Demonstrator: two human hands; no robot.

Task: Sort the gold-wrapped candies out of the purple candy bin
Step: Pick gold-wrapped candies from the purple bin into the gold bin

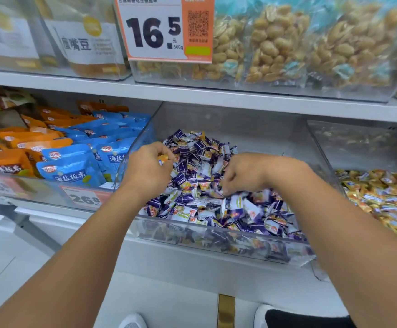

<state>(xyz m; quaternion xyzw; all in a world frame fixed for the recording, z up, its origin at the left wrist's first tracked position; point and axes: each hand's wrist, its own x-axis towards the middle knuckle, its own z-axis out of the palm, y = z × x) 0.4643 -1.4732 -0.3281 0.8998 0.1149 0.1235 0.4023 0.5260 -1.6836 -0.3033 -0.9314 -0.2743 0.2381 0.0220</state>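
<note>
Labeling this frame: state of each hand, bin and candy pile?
left hand: curled, holding gold-wrapped candy
right hand: fingers curled down into purple candies
purple candy bin: clear, heaped
gold candy bin: to the right, partly full

shelf | on it: clear bin of purple candies | gold candy bin right | pouch bin left

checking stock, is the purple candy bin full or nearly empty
Fairly full: purple candies are heaped well above the front wall of the clear bin.
</note>
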